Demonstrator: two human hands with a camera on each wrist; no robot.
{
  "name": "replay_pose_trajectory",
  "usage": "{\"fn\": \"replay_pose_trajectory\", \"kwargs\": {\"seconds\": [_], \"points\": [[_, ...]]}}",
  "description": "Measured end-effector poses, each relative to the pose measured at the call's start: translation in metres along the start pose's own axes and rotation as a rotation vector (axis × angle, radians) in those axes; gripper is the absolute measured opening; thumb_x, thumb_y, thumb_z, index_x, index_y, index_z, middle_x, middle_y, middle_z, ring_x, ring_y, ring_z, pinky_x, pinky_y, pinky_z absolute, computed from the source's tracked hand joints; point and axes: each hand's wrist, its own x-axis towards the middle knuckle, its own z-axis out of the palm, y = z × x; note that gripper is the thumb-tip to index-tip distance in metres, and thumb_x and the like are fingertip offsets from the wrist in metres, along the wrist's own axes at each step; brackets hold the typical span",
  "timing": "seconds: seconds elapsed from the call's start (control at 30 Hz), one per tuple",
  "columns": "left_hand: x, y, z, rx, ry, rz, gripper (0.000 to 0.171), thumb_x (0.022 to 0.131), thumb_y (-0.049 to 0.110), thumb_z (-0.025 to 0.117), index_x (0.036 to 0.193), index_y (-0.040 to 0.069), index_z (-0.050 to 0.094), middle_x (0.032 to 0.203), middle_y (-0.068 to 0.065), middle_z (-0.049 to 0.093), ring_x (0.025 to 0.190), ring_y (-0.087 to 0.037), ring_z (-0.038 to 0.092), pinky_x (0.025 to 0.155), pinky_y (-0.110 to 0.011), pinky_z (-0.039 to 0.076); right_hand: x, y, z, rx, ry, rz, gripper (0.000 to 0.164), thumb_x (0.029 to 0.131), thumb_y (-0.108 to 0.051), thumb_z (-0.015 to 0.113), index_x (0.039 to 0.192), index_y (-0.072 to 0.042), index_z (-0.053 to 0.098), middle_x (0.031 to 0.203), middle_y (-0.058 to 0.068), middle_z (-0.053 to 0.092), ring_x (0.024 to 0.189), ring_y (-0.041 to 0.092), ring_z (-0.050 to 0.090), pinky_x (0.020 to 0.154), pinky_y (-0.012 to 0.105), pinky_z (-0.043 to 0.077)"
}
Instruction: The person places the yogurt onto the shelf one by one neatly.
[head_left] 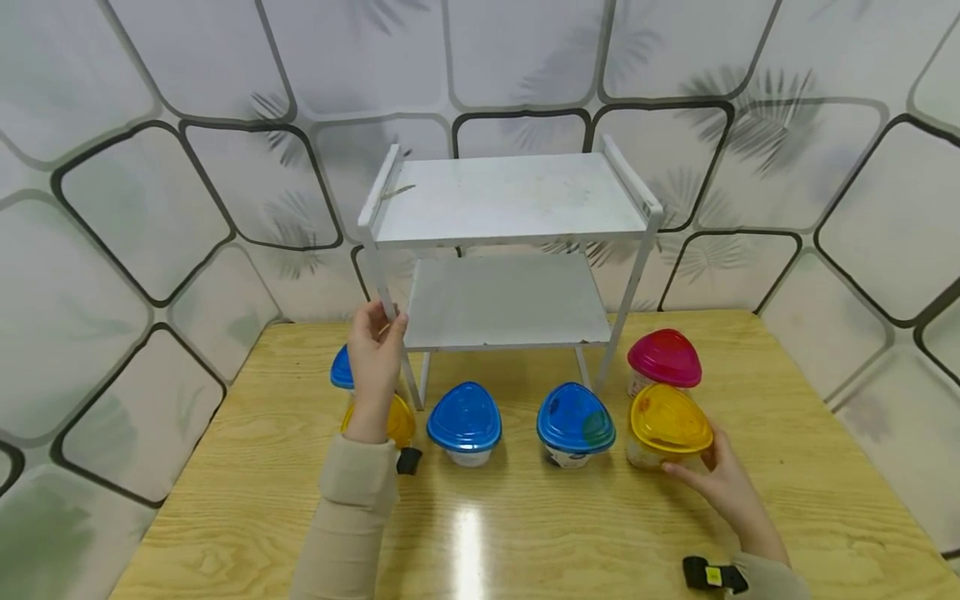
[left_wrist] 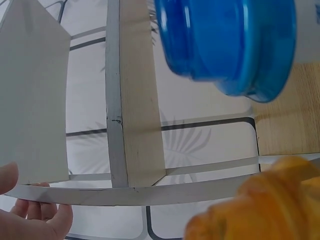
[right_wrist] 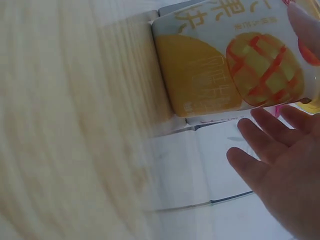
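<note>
My left hand [head_left: 377, 358] holds the front left leg of a white two-tier shelf [head_left: 510, 196], thumb on one side and fingers curled round the other. My right hand [head_left: 726, 483] is at the right side of a yellow-lidded cup [head_left: 670, 421], thumb in front. In the right wrist view its fingers [right_wrist: 267, 135] are spread and nearly straight alongside the mango-printed cup wall. Behind it stands a red-lidded cup [head_left: 665, 358]. Below my left wrist, a second yellow-lidded cup [head_left: 401, 423] is partly hidden, as is a blue-lidded cup [head_left: 341, 368] by the hand.
Two more blue-lidded cups, one left of centre [head_left: 465, 417] and one right of centre [head_left: 576, 418], stand before the shelf. The wooden table [head_left: 525, 533] reaches back to a patterned fabric wall [head_left: 802, 175] that rises behind and at both sides.
</note>
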Motion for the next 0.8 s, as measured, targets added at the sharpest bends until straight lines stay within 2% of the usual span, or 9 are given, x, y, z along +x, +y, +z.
{"fn": "replay_pose_trajectory", "kwargs": {"seconds": [0.03,0.13,0.2,0.3,0.37,0.43,0.5,0.67,0.8], "points": [[0.001,-0.001,0.000,0.003,0.002,-0.003,0.025,0.086,-0.001,0.055,0.109,-0.009,0.048,0.103,-0.022,0.053,0.096,-0.024,0.052,0.086,-0.035,0.041,0.000,0.000,0.000,0.011,-0.009,0.015,0.083,0.079,-0.006,0.066,0.136,0.005,0.006,0.136,0.030,0.015,0.123,0.043,0.016,0.095,0.059,0.012],[0.005,-0.011,-0.001,0.025,0.012,-0.008,0.022,0.087,0.004,0.055,0.106,-0.007,0.052,0.098,-0.018,0.055,0.089,-0.019,0.053,0.080,-0.028,0.043,0.002,0.003,0.001,0.030,-0.034,0.043,0.083,0.079,-0.006,0.066,0.135,0.006,0.006,0.136,0.031,0.015,0.122,0.047,0.014,0.094,0.060,0.013],[0.007,-0.013,-0.002,0.039,0.011,-0.017,0.020,0.088,0.007,0.053,0.103,-0.007,0.053,0.095,-0.016,0.055,0.084,-0.017,0.052,0.076,-0.025,0.043,0.003,0.004,0.002,0.028,-0.049,0.053,0.084,0.079,-0.007,0.067,0.135,0.005,0.007,0.136,0.028,0.016,0.123,0.044,0.015,0.095,0.058,0.015],[0.009,-0.015,-0.003,0.042,-0.004,-0.029,0.021,0.092,0.010,0.048,0.100,-0.008,0.053,0.093,-0.017,0.056,0.083,-0.017,0.051,0.074,-0.025,0.041,0.004,0.008,0.002,0.013,-0.060,0.047,0.083,0.079,-0.009,0.066,0.136,0.002,0.008,0.136,0.024,0.020,0.124,0.025,0.023,0.100,0.032,0.023],[0.010,-0.016,-0.002,0.023,-0.027,-0.033,0.023,0.094,0.012,0.044,0.100,-0.009,0.052,0.092,-0.018,0.056,0.085,-0.019,0.053,0.077,-0.027,0.041,0.005,0.010,0.003,0.004,-0.060,0.042,0.082,0.079,-0.009,0.067,0.137,0.001,0.010,0.134,0.021,0.023,0.118,0.009,0.029,0.092,0.014,0.027],[0.013,-0.015,-0.002,-0.004,-0.052,-0.028,0.026,0.095,0.013,0.040,0.100,-0.010,0.051,0.092,-0.017,0.056,0.086,-0.021,0.054,0.081,-0.029,0.041,0.006,0.012,0.004,0.015,-0.058,0.033,0.082,0.078,-0.010,0.067,0.137,0.000,0.011,0.133,0.018,0.025,0.110,-0.004,0.030,0.081,0.004,0.026],[0.015,-0.014,0.000,-0.038,-0.075,-0.022,0.028,0.096,0.015,0.038,0.101,-0.010,0.050,0.090,-0.014,0.056,0.087,-0.021,0.055,0.083,-0.030,0.041,0.007,0.013,0.004,0.036,-0.057,0.022,0.081,0.078,-0.009,0.068,0.136,-0.001,0.012,0.131,0.012,0.028,0.106,-0.009,0.030,0.081,0.004,0.027],[0.019,-0.009,0.002,-0.106,-0.114,-0.009,0.031,0.097,0.018,0.036,0.096,-0.011,0.048,0.088,-0.012,0.055,0.084,-0.022,0.056,0.083,-0.031,0.043,0.008,0.014,0.006,0.069,-0.054,-0.016,0.076,0.077,-0.005,0.067,0.134,0.000,0.017,0.121,-0.012,0.034,0.105,-0.011,0.032,0.081,0.005,0.028],[0.022,-0.005,0.002,-0.116,-0.129,-0.009,0.031,0.097,0.022,0.035,0.094,-0.006,0.048,0.088,-0.012,0.054,0.083,-0.025,0.055,0.082,-0.036,0.043,0.008,0.013,0.007,0.088,-0.050,-0.041,0.072,0.078,-0.002,0.066,0.133,0.000,0.020,0.117,-0.020,0.035,0.103,-0.012,0.035,0.082,0.006,0.029]]}}
